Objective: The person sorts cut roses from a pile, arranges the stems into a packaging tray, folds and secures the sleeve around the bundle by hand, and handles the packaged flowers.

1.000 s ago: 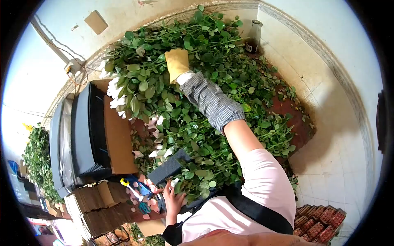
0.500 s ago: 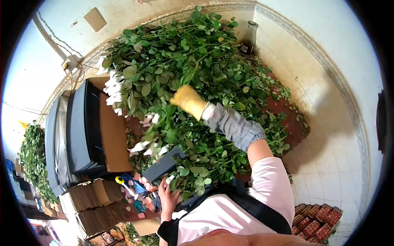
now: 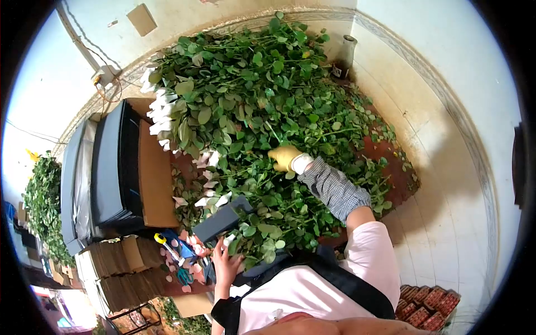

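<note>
My bare left hand (image 3: 225,263) is low at the left, its fingers closed around a leafy rose with a white wrapped head (image 3: 229,240). A dark grey foam block (image 3: 222,219) lies just beyond its fingertips. In a yellow glove, my right hand (image 3: 286,158) reaches into the middle of the leaf pile, fingers curled round a green stem; leaves partly hide the grip. Around it spreads a heap of leafy rose stems (image 3: 240,84), with white wrapped heads (image 3: 162,111) at its left edge.
Grey sheets and an open cardboard box (image 3: 155,178) stand at the left. Below are stacked brown cardboard (image 3: 125,254), a yellow-handled tool (image 3: 167,245), teal scissors (image 3: 184,276) and pink petals. A glass vase (image 3: 346,56) stands in the wall corner; red patterned packs (image 3: 430,307) lie lower right.
My right hand has moved right and down, from over the upper pile to its middle; the blurred leafy stem it carried now merges with the heap. My left hand stays nearly still.
</note>
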Available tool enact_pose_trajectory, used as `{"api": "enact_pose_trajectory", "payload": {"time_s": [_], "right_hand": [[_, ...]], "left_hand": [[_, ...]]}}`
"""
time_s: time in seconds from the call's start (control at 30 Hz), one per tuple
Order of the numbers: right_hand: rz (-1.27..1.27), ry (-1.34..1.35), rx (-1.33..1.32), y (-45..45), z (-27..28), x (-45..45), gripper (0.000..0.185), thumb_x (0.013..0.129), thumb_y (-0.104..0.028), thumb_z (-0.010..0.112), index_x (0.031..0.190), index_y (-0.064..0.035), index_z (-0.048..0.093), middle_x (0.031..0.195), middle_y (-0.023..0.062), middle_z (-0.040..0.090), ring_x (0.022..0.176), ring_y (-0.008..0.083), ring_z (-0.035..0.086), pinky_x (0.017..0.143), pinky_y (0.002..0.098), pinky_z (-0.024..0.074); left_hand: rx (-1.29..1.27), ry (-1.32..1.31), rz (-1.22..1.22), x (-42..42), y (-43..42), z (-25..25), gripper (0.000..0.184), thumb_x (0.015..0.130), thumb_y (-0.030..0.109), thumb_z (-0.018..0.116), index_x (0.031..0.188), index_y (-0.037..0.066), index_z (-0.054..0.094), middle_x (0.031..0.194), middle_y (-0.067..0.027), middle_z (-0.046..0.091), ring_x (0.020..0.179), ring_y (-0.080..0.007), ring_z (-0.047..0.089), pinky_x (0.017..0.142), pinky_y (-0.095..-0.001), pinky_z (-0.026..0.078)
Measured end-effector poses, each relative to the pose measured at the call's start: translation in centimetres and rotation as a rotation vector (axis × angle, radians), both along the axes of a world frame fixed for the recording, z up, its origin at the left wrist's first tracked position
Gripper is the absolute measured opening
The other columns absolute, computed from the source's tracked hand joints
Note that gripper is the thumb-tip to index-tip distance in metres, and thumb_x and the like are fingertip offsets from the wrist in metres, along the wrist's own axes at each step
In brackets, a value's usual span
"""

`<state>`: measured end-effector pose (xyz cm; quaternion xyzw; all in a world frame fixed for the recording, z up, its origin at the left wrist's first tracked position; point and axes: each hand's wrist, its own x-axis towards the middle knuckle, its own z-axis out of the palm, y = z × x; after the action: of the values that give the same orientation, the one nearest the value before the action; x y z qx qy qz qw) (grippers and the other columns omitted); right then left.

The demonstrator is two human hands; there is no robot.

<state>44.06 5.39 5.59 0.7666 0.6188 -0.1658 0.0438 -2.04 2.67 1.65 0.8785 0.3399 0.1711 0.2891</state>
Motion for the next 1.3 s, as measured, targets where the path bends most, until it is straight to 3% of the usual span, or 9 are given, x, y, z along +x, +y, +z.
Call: {"api": "enact_pose_trajectory", "payload": {"time_s": [0.1, 0.27, 0.33, 0.4, 0.53, 0.67, 0.8, 1.07, 1.3], "right_hand": [[0.091, 0.137, 0.932, 5.3, 5.0, 2.4, 0.047, 0.091, -0.017, 0.066, 0.136, -0.01, 0.054, 0.087, 0.0107, 0.065, 0.077, 0.0214, 0.063, 0.075, 0.0395, 0.0559], [0.043, -0.37, 1.251, 14.6, 15.9, 8.3, 0.047, 0.088, -0.013, 0.068, 0.132, -0.0109, 0.054, 0.11, 0.013, 0.067, 0.099, 0.0309, 0.065, 0.085, 0.0404, 0.0542], [-0.196, -0.17, 0.59, 17.8, 14.7, 9.8, 0.038, 0.086, -0.011, 0.068, 0.124, -0.0095, 0.061, 0.108, 0.0126, 0.07, 0.101, 0.0281, 0.068, 0.086, 0.0368, 0.0555], [-0.19, -0.324, 0.558, 18.7, 12.7, 9.0, 0.023, 0.085, -0.008, 0.067, 0.107, -0.0097, 0.069, 0.097, 0.0093, 0.073, 0.093, 0.0264, 0.071, 0.081, 0.034, 0.0562], [-0.296, -0.505, 0.951, 14.7, 9.3, 4.8, 0.009, 0.085, -0.014, 0.068, 0.093, -0.0146, 0.069, 0.086, 0.0037, 0.07, 0.083, 0.0245, 0.068, 0.072, 0.0416, 0.0511], [-0.25, -0.515, 0.807, 14.5, 8.0, 6.4, 0.007, 0.088, -0.013, 0.065, 0.093, -0.015, 0.07, 0.081, 0.005, 0.067, 0.081, 0.0207, 0.067, 0.073, 0.0388, 0.0506], [-0.255, -0.536, 1.124, 12.4, 13.4, 3.8, 0.013, 0.087, -0.016, 0.069, 0.074, -0.0144, 0.067, 0.061, 0.0022, 0.056, 0.064, 0.0183, 0.061, 0.063, 0.0348, 0.0471], [-0.034, -0.468, 0.901, 9.5, 1.9, 0.1, 0.033, 0.089, -0.015, 0.06, 0.121, -0.0092, 0.059, 0.115, 0.0081, 0.063, 0.108, 0.0235, 0.06, 0.096, 0.0381, 0.0461], [-0.188, -0.432, 0.503, 9.2, 1.5, -2.9, 0.031, 0.087, -0.016, 0.062, 0.118, -0.0111, 0.063, 0.098, 0.0026, 0.068, 0.098, 0.0219, 0.064, 0.089, 0.0379, 0.046]], "left_hand": [[0.016, 0.027, -0.017, 0.2, 0.0, 0.6, 0.068, 0.07, 0.018, 0.086, 0.128, 0.003, 0.056, 0.147, -0.0173, 0.045, 0.128, -0.0394, 0.047, 0.102, -0.05, 0.041], [0.045, 0.026, -0.03, -0.2, 0.1, -0.3, 0.068, 0.07, 0.018, 0.086, 0.128, 0.001, 0.054, 0.148, -0.0184, 0.044, 0.127, -0.041, 0.048, 0.102, -0.0515, 0.04], [0.018, 0.047, -0.025, 0.0, 0.1, 0.1, 0.068, 0.069, 0.018, 0.086, 0.127, 0.001, 0.055, 0.148, -0.0185, 0.044, 0.128, -0.0409, 0.047, 0.104, -0.0517, 0.039], [0.018, 0.009, -0.027, 0.0, 0.2, 0.0, 0.067, 0.069, 0.017, 0.087, 0.125, 0.001, 0.056, 0.149, -0.0184, 0.043, 0.129, -0.0402, 0.046, 0.105, -0.0518, 0.038], [-0.007, 0.036, -0.01, 0.4, -0.1, 0.9, 0.065, 0.069, 0.016, 0.086, 0.124, 0.001, 0.057, 0.15, -0.0177, 0.043, 0.129, -0.04, 0.046, 0.105, -0.0515, 0.038], [0.002, 0.072, -0.017, 0.4, -0.1, 1.4, 0.064, 0.07, 0.015, 0.085, 0.127, 0.004, 0.059, 0.15, -0.0176, 0.042, 0.13, -0.0385, 0.045, 0.105, -0.0507, 0.038], [-0.025, 0.018, 0.003, 0.3, 0.0, 0.4, 0.065, 0.07, 0.014, 0.085, 0.128, 0.003, 0.058, 0.15, -0.0186, 0.041, 0.131, -0.0395, 0.044, 0.106, -0.0494, 0.037], [-0.002, 0.055, 0.002, 0.5, -0.2, 1.4, 0.066, 0.068, 0.007, 0.084, 0.13, 0.006, 0.058, 0.149, -0.0173, 0.042, 0.132, -0.0389, 0.044, 0.108, -0.0467, 0.041], [0.033, -0.016, -0.027, 0.2, 0.0, 0.3, 0.068, 0.071, 0.016, 0.085, 0.13, 0.003, 0.054, 0.149, -0.0189, 0.043, 0.129, -0.0402, 0.046, 0.105, -0.0498, 0.038]]}}
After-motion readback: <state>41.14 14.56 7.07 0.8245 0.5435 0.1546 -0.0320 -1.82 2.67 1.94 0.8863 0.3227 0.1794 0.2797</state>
